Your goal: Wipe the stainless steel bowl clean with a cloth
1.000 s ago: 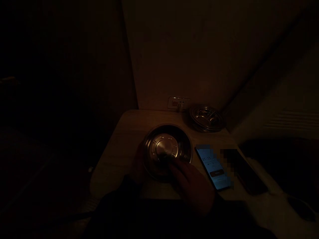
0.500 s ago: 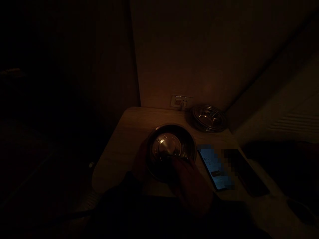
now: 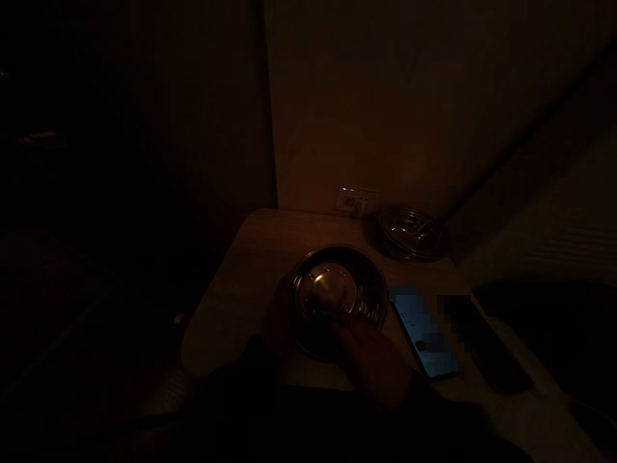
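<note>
A round steel bowl (image 3: pixel 332 286) stands on the wooden table, its inner bottom shining in the dim light. Along the bowl's left side lies my left hand (image 3: pixel 278 318), wrapped round the outer wall, with its fingers mostly lost in shadow. My right hand (image 3: pixel 369 357) reaches over the near right rim into the bowl. Its fingers are bent down and pressed together near the bottom. Something dark seems to be under them, too dim to make out.
Right of the bowl lies a phone with a lit screen (image 3: pixel 427 347). Beside it is a dark flat object (image 3: pixel 504 357). Stacked steel plates (image 3: pixel 409 235) stand at the back right of the table (image 3: pixel 226 308). A wall socket (image 3: pixel 354 202) holds a plug.
The whole view has shifted slightly, so everything sits a little further right and lower. Inside the bowl my right hand has moved slightly; my left hand stays at the bowl's side.
</note>
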Motion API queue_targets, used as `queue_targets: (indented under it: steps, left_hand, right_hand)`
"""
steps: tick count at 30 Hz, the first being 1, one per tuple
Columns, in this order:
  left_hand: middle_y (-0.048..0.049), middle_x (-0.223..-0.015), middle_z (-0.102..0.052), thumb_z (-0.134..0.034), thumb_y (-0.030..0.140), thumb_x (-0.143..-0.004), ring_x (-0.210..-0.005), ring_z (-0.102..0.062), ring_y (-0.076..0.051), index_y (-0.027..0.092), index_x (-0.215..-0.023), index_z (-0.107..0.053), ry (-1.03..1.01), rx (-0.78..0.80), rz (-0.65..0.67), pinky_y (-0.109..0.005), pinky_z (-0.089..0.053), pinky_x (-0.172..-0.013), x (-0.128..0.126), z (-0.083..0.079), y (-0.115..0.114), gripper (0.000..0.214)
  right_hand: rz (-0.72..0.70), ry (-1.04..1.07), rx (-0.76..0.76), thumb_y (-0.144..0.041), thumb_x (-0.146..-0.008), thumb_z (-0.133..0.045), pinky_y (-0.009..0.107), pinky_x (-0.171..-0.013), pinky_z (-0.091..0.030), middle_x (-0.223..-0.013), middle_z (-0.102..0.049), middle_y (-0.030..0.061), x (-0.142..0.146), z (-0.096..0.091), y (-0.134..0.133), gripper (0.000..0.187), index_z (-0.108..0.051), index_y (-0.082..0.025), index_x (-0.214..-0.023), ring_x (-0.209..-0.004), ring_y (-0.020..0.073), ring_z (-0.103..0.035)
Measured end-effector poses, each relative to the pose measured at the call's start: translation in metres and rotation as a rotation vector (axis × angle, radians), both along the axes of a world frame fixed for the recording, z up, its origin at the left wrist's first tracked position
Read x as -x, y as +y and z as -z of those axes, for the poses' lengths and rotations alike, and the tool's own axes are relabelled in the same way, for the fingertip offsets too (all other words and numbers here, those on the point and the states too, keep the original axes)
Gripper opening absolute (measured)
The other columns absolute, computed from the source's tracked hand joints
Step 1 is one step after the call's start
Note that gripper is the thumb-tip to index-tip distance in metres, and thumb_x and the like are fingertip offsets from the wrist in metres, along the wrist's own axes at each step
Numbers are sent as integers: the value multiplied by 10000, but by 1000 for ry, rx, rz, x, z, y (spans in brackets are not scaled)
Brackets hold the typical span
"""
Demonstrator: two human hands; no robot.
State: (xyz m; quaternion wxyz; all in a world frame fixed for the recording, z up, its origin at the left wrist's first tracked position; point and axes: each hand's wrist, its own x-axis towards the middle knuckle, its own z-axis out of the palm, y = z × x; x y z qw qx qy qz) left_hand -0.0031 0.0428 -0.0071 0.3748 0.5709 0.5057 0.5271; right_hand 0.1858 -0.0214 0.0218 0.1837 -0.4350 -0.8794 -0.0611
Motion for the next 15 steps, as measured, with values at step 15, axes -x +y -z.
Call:
queue_targets:
  steps: [15]
  left_hand:
    - [-105, -1266, -649, -443, 384, -881, -1219, -568, -259, 157, -1223, -597, -32, 48, 13, -447, -351, -1120, 0, 4, 2, 438]
  right_hand:
    - [-155, 54, 261, -54, -868, -492, 388, -955, -519, -1189, -683, 100, 9, -5, 13, 391, -618, -158, -1223, -1106, 237, -606]
